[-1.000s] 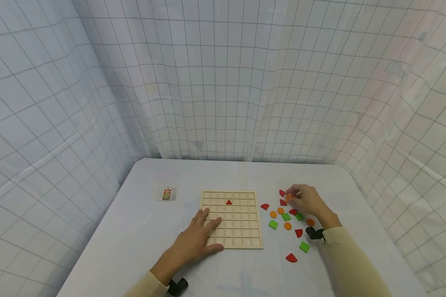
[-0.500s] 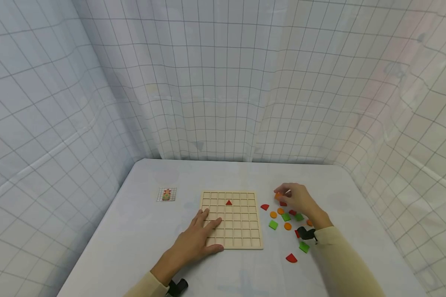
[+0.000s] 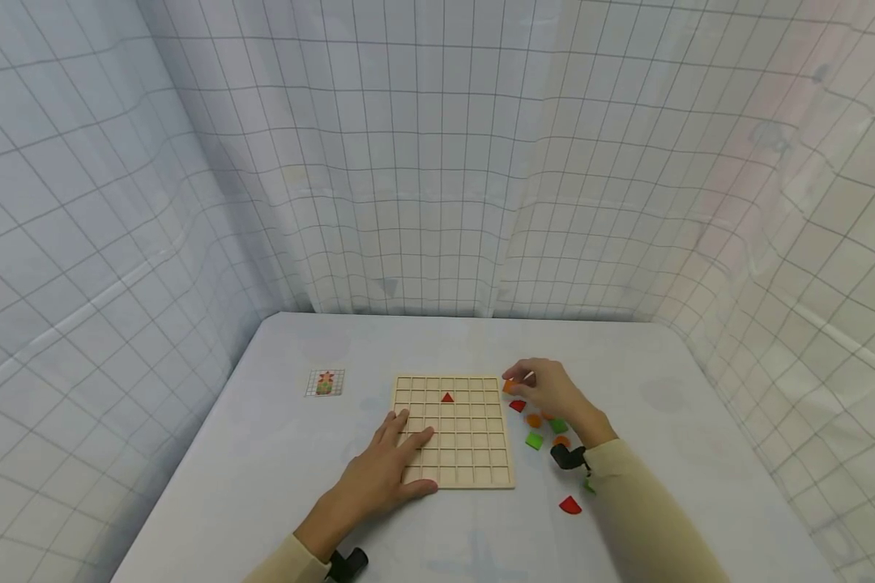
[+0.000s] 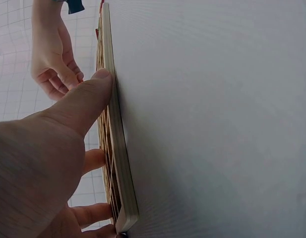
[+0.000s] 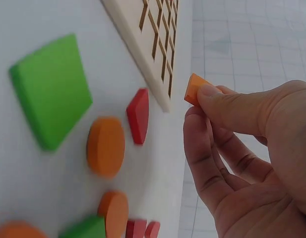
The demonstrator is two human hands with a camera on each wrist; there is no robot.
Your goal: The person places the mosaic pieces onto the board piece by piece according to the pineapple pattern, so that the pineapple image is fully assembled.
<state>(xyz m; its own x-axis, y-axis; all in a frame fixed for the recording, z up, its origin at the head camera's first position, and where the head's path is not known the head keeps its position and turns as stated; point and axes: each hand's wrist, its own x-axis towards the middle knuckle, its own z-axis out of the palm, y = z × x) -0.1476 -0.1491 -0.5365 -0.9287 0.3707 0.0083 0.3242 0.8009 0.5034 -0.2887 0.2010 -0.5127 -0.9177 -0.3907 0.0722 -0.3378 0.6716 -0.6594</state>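
My right hand [image 3: 548,390] pinches a small orange tile [image 5: 193,89] between thumb and fingertips. The tile shows straight edges in the right wrist view. It is held just past the upper right corner of a wooden grid board [image 3: 472,448]. Spread fingers of my left hand [image 3: 379,476] rest on the board's lower left side, with the thumb [image 4: 93,94] along its near edge. One red triangle [image 3: 448,397] lies in a cell of the board's upper part. Beneath my right hand, a red quarter-circle piece [image 3: 518,406] lies beside the board.
Right of the board lie loose green squares [image 3: 535,440], orange discs [image 3: 534,421] and red pieces [image 3: 570,505]. My right forearm covers part of them. A small picture card [image 3: 325,382] with a printed grid lies at the far left. A gridded white curtain [image 3: 437,202] surrounds the table.
My right hand has moved left from the loose pieces toward the board's upper right corner, carrying the orange tile. My left hand has stayed on the board.
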